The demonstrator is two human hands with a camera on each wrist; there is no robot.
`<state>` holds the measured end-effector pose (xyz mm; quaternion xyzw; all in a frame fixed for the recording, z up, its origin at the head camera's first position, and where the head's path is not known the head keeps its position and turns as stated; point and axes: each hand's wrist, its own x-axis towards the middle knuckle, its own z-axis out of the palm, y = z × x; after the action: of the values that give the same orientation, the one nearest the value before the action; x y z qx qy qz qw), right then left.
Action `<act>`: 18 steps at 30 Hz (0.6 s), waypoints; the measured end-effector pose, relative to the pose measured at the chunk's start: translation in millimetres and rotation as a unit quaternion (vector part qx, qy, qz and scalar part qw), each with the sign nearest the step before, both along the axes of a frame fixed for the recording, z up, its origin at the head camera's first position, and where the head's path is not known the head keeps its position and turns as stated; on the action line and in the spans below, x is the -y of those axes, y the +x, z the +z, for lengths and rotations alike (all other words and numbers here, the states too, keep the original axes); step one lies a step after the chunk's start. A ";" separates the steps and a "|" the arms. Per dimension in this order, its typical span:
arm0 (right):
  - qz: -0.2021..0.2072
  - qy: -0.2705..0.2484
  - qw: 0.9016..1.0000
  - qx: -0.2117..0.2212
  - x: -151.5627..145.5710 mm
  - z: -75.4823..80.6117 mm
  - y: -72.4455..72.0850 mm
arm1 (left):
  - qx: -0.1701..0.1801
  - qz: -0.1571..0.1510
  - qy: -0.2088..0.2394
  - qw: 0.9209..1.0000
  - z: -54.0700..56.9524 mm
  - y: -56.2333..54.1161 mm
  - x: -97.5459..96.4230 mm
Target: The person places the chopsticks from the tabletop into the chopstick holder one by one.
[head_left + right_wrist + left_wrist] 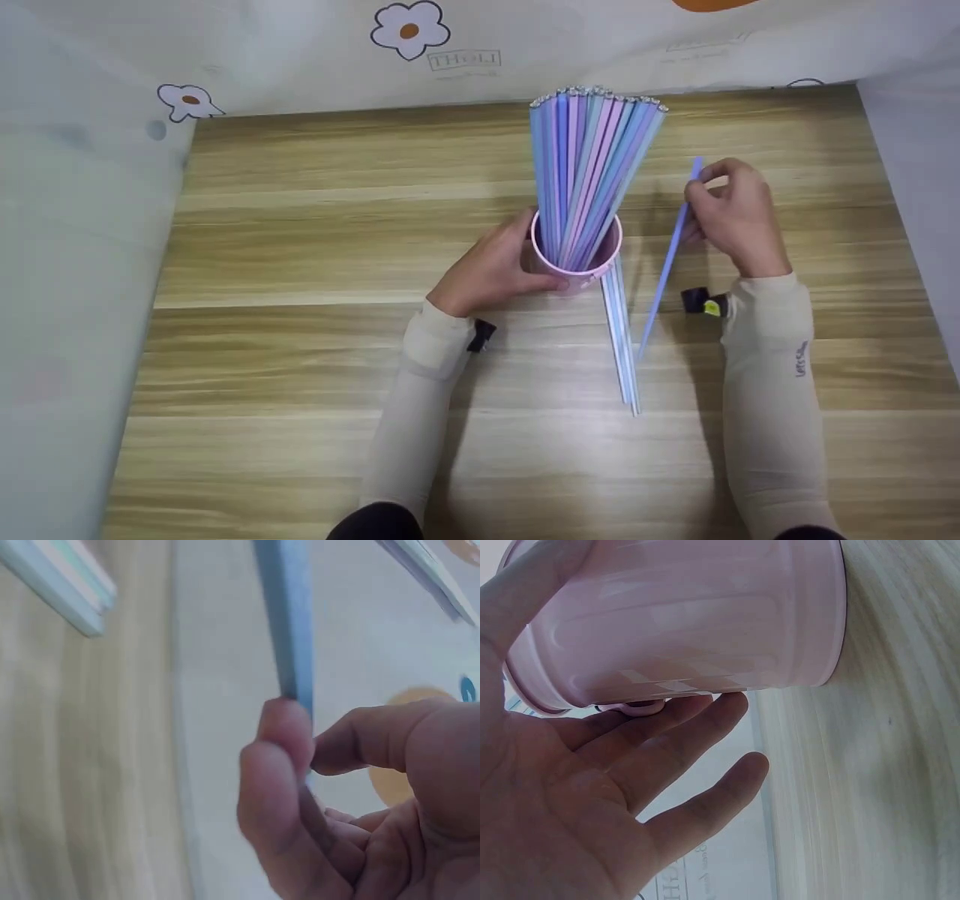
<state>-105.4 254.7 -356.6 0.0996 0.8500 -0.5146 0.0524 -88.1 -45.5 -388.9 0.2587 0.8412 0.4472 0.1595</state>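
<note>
A pink metal cup [576, 279] holds a fanned bunch of pastel straws [592, 165] in blue, pink, purple and mint. My left hand [495, 266] grips the cup from its left side, thumb in front and fingers behind. In the left wrist view, the thumb and several fingertips lie along the cup's wall [682, 622], while one finger stands off it. To the right, my right hand [739, 214] pinches one blue straw [664, 277] near its upper end between thumb and fingers. That straw slants down toward the front, and it also shows in the right wrist view.
Several pale blue straws [621, 345] lie on the wood-grain table [300, 360], in front of the cup and to its right. A flower-print cloth [300, 52] hangs behind the table's back edge. White walls stand at the left and right.
</note>
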 end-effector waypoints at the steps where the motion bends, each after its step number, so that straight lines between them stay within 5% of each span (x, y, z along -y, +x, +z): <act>1: -0.009 -0.019 1.000 -0.009 -1.6 2.2 0.5 | 0.002 0.002 -0.002 1.000 0.3 0.4 0.2; 5: -0.052 -0.100 0.993 -0.042 -5.9 11.7 4.2 | 0.005 0.001 -0.003 1.000 0.9 1.6 -0.1; 9: -0.097 -0.179 0.976 -0.079 -5.3 22.7 6.6 | 0.002 -0.001 0.001 1.000 1.0 1.6 -1.1; 18: -0.145 -0.246 0.943 -0.170 2.9 57.1 0.8 | -0.001 0.000 0.001 1.000 0.7 0.9 0.8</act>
<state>-104.7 251.8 -299.4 0.1166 0.6692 -0.7193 -0.1455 -87.2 -46.3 -388.3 0.2596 0.8408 0.4479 0.1583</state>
